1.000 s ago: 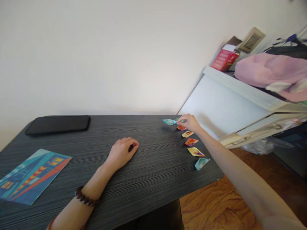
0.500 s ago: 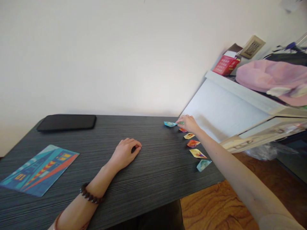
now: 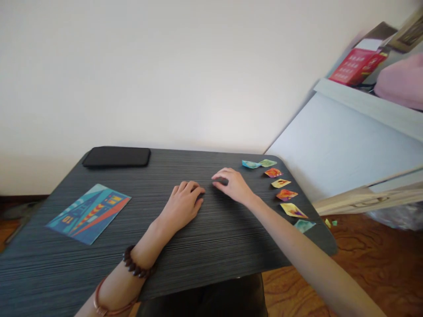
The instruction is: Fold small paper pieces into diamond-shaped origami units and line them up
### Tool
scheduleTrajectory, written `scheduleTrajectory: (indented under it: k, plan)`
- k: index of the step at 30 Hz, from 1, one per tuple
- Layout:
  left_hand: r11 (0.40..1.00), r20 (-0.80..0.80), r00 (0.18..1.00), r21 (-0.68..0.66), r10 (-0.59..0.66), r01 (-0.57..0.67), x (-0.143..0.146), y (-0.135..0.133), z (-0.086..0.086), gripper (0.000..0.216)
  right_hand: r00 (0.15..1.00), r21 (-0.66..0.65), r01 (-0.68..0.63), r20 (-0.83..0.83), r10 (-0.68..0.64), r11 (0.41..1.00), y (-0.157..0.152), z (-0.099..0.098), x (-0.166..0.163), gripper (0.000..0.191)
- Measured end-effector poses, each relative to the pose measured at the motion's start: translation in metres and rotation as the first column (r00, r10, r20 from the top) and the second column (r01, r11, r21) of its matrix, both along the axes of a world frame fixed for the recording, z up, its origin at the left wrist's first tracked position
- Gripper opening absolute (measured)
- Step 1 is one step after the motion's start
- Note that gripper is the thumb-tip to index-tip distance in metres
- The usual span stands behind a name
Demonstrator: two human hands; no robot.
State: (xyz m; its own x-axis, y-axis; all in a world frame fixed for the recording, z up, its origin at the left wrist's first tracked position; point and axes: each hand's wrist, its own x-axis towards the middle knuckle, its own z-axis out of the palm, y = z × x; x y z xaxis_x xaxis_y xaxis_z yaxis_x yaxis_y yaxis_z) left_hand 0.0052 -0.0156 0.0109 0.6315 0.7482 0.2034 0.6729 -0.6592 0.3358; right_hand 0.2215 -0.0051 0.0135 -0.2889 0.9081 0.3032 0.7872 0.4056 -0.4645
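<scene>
My left hand [image 3: 184,204] rests palm down on the dark table [image 3: 211,246], fingers extended and nothing seen in it. Just to its right, my right hand [image 3: 232,185] hovers low over the tabletop, thumb and fingers apart with nothing between them. Along the table's right side runs a row of small folded paper boats: a blue one [image 3: 251,164] touching a green one [image 3: 268,163] at the back, then a red-orange one [image 3: 273,172], a small yellow one [image 3: 280,183], an orange one [image 3: 286,194], a larger yellow one [image 3: 293,210] and a teal one [image 3: 304,226].
A black phone-like slab [image 3: 116,157] lies at the back left. In front of it is a blue sheet with orange stripes [image 3: 89,213]. To the right stands a white cabinet [image 3: 357,141] bearing a red box [image 3: 358,66] and something pink [image 3: 401,81]. Small paper scraps [image 3: 328,223] lie on the floor.
My right hand has let go of the green boat beside the blue one and come back left toward my left hand. My left fingers have spread flatter. The view has shifted.
</scene>
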Motion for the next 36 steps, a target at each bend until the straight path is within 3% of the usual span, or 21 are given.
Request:
scheduleTrajectory:
  k: [2,5,8,10,12,14,16,19,23,32,34,36]
  plan:
    - [0.999,-0.053,0.998,0.013,0.034,-0.034,-0.007,-0.003,0.004,0.026,0.997,-0.053,-0.044,-0.067,0.04,0.998,-0.005,-0.009,-0.029,0.018]
    - [0.999,-0.101,0.994,0.003,0.049,-0.049,-0.02,-0.003,0.009,0.028,0.993,-0.039,-0.007,-0.115,0.002,0.999,-0.008,-0.022,-0.059,0.017]
    - [0.996,-0.126,0.989,0.02,0.084,-0.082,-0.039,-0.004,0.011,0.028,0.993,-0.005,0.083,-0.078,-0.083,0.997,-0.006,-0.027,-0.071,0.019]
    - [0.979,-0.146,0.972,0.114,0.186,-0.17,-0.055,-0.006,0.011,0.028,0.995,-0.011,0.093,-0.037,-0.093,0.996,-0.005,-0.027,-0.073,0.02]
    - [0.918,-0.165,0.916,0.225,0.365,-0.326,-0.074,-0.01,0.008,0.034,0.995,-0.009,0.097,0.0,-0.097,0.995,-0.004,-0.026,-0.074,0.021]
    - [0.809,-0.167,0.805,0.288,0.569,-0.512,-0.095,-0.012,0.005,0.05,0.994,0.008,0.103,0.035,-0.103,0.995,-0.004,-0.026,-0.075,0.023]
    - [0.755,-0.208,0.729,0.267,0.652,-0.599,-0.114,-0.014,0.002,0.057,0.993,0.023,0.104,0.058,-0.105,0.994,-0.005,-0.026,-0.077,0.024]
    - [0.794,-0.295,0.739,0.174,0.606,-0.582,-0.128,-0.015,0.003,0.044,0.993,0.034,0.098,0.059,-0.1,0.995,-0.006,-0.027,-0.077,0.024]
    - [0.769,-0.331,0.702,0.148,0.631,-0.621,-0.122,-0.019,0.011,0.04,0.994,0.042,0.091,0.062,-0.093,0.995,-0.007,-0.029,-0.076,0.025]
    - [0.688,-0.234,0.647,0.279,0.726,-0.67,-0.131,-0.021,0.022,0.038,0.995,0.031,0.087,0.049,-0.089,0.996,-0.007,-0.028,-0.075,0.026]
    - [0.694,-0.132,0.687,0.259,0.714,-0.671,-0.122,-0.021,0.029,0.037,0.996,0.021,0.084,0.03,-0.085,0.996,-0.008,-0.027,-0.076,0.025]
    - [0.747,0.015,0.775,0.251,0.632,-0.615,-0.106,-0.02,0.038,0.035,0.998,0.003,0.065,-0.027,-0.065,0.998,-0.008,-0.026,-0.076,0.023]
